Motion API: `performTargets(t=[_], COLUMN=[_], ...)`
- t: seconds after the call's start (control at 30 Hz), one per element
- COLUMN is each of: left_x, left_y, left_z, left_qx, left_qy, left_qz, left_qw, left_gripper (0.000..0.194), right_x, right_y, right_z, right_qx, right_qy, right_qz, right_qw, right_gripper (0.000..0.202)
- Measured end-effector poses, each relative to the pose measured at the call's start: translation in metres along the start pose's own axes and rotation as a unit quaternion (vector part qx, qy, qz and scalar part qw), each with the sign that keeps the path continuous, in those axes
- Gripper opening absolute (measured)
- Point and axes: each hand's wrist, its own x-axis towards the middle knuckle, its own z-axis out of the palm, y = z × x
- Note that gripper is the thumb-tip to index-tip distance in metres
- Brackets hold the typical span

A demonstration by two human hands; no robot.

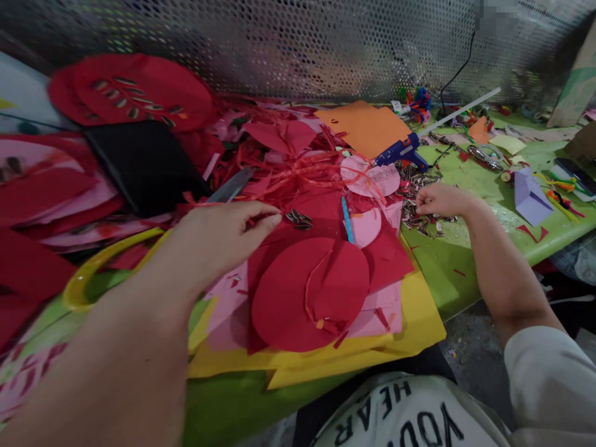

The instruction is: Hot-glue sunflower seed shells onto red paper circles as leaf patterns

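Note:
My left hand (218, 242) hovers at the left of the red paper, thumb and fingers drawn together; whether anything is between them is hidden. Just beyond its fingertips lies a small cluster of sunflower seeds (298, 218). In front of me rests a red paper circle (284, 292) with a curved thin strip and a small orange piece on it. At the right, my right hand (440, 200) is closed in a pinch at the edge of a pile of sunflower seeds (410, 214). What its fingers grip cannot be made out.
A blue glue gun (400, 152) with a white glue stick lies behind the seed pile. Yellow-handled scissors (88, 273) are partly under my left arm. A black tablet-like object (144, 164), decorated red circles (139, 81) and red scraps fill the left and back. Yellow paper (419, 316) overhangs the front edge.

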Motion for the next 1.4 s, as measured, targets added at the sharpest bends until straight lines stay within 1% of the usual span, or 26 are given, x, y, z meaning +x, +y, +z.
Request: performTargets(t=[0.1,0.17,0.23,0.27,0.33,0.43,0.53,0.6,0.7,0.8,0.9,1.0,1.07,1.1,1.2,1.3,1.4], left_x=[-0.001,-0.001,0.000,0.000,0.000,0.001,0.001,0.000,0.000,0.000,0.000,0.002,0.002,0.002,0.003,0.002,0.001], left_y=[0.002,0.002,0.002,0.002,0.002,0.001,0.000,0.000,0.001,0.001,0.001,0.000,0.000,0.000,-0.001,-0.001,0.000], left_z=[-0.001,-0.001,-0.001,-0.001,0.000,0.000,0.001,0.002,0.002,0.002,0.002,0.002,0.003,0.003,0.004,0.003,0.002], left_qx=[0.000,0.001,0.001,0.001,0.002,0.003,-0.001,-0.005,-0.004,-0.003,-0.004,-0.003,-0.007,-0.009,-0.014,-0.013,-0.007], left_qy=[-0.005,-0.006,-0.005,-0.003,0.001,0.007,0.010,0.011,0.007,0.003,0.001,0.001,0.006,0.009,0.018,0.016,0.014], left_qz=[-0.001,-0.002,-0.001,0.000,-0.002,-0.003,0.004,0.007,0.006,0.005,0.007,0.006,0.011,0.014,0.022,0.020,0.015], left_qw=[1.000,1.000,1.000,1.000,1.000,1.000,1.000,1.000,1.000,1.000,1.000,1.000,1.000,1.000,0.999,1.000,1.000], left_gripper=[0.045,0.044,0.044,0.044,0.043,0.043,0.043,0.042,0.041,0.040,0.040,0.041,0.041,0.040,0.039,0.038,0.038], right_x=[-0.003,-0.005,-0.006,-0.006,-0.005,-0.004,-0.002,-0.002,-0.003,-0.004,-0.004,-0.004,-0.004,-0.005,-0.008,-0.011,-0.018], right_y=[0.002,0.002,0.001,0.001,0.002,0.005,0.011,0.013,0.014,0.013,0.011,0.010,0.010,0.009,0.006,0.000,-0.002], right_z=[-0.002,-0.003,-0.003,-0.003,-0.005,-0.009,-0.012,-0.013,-0.014,-0.016,-0.016,-0.016,-0.015,-0.015,-0.016,-0.018,-0.022], right_qx=[0.134,0.232,0.311,0.356,0.452,0.567,0.638,0.667,0.688,0.699,0.703,0.703,0.694,0.684,0.631,0.539,0.406], right_qy=[0.053,0.080,0.079,0.073,0.050,0.018,0.024,0.035,0.038,0.036,0.043,0.070,0.092,0.101,0.122,0.148,0.160], right_qz=[-0.003,0.002,0.024,0.038,0.051,0.040,0.025,0.011,-0.004,-0.005,0.007,0.021,0.025,0.026,0.043,0.077,0.119], right_qw=[0.990,0.969,0.947,0.931,0.889,0.823,0.769,0.744,0.725,0.715,0.709,0.708,0.714,0.722,0.765,0.826,0.892], right_gripper=[0.011,0.012,0.013,0.013,0.017,0.025,0.022,0.017,0.014,0.018,0.023,0.022,0.021,0.021,0.020,0.020,0.030])
